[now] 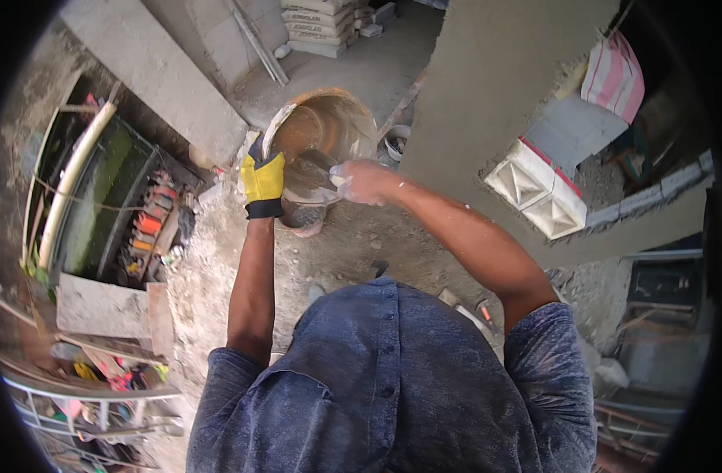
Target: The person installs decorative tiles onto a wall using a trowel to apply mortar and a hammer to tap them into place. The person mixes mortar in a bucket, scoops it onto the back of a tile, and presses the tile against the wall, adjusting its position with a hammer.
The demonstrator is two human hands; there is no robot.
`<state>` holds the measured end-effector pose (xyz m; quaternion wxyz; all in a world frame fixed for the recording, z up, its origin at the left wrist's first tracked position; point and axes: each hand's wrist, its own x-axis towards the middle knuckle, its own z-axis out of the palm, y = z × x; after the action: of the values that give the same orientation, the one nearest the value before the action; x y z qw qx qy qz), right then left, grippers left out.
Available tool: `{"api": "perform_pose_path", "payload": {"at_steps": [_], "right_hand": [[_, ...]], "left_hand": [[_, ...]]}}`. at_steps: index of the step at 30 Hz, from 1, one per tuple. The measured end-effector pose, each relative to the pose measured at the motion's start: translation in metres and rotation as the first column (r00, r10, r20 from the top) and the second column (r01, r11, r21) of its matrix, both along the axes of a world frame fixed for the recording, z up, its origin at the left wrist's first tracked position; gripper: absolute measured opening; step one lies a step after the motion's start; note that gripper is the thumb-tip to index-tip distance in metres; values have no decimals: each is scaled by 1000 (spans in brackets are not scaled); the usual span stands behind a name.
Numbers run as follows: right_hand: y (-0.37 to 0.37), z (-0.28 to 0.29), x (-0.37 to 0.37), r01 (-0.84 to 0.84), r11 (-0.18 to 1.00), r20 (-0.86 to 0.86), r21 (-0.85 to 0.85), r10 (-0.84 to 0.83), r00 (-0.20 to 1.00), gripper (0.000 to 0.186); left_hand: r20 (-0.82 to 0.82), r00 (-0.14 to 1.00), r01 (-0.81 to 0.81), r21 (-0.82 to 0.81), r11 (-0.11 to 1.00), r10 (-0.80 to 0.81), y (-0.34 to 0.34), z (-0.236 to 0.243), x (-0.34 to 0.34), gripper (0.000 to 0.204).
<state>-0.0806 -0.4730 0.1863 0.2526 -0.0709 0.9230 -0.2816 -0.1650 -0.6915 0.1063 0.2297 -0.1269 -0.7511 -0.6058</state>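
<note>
Bucket (347, 130) is held tilted, its rim grasped by the gloved left hand (262, 178); a trowel (318, 160), blade inside, is clenched in the right hand (366, 181).

Dusty blue short-sleeved shirt (447, 363), front buttons (388, 392), seemingly a chest pocket (296, 392); left hand (263, 177) yellow-gloved, black cuff (264, 209)

- Rough grey floor (353, 252) here, dusty, strewn with pale rubble (207, 268)!
- Mid-floor, a pinkish container (304, 229) sits there, partly hidden from us.
- Beyond it, to the right, stands a small bucket (392, 147).
- Way back, pale sacks (317, 24) pile up!
- Nearer, on the right, lies an orange-and-dark object (485, 313).
</note>
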Motion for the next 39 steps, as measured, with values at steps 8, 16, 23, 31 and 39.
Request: {"api": "perform_pose_path", "payload": {"at_steps": [8,16,23,31,39], "right_hand": [[-4,-32,6,546,477,532,-689,-179,828,51],[-100,-32,-9,655,-125,665,-745,-73,743,34],[-145,-4,-21,584,-385,677,-715,-173,715,33],[-73,35,-16,521,793,188,-314,-486,853,51],[-128,-26,-15,773,378,628,-510,-451,634,46]], "left_hand": [[164,957,226,96,969,-239,-23,17,-24,57],[162,920,305,273,912,-356,-70,-6,-55,49],[225,901,210,523,826,-371,-65,-37,-50,46],[128,937,215,523,825,-325,-75,-35,-83,41],[78,908,338,444,830,-412,-89,-45,-121,42]]}}
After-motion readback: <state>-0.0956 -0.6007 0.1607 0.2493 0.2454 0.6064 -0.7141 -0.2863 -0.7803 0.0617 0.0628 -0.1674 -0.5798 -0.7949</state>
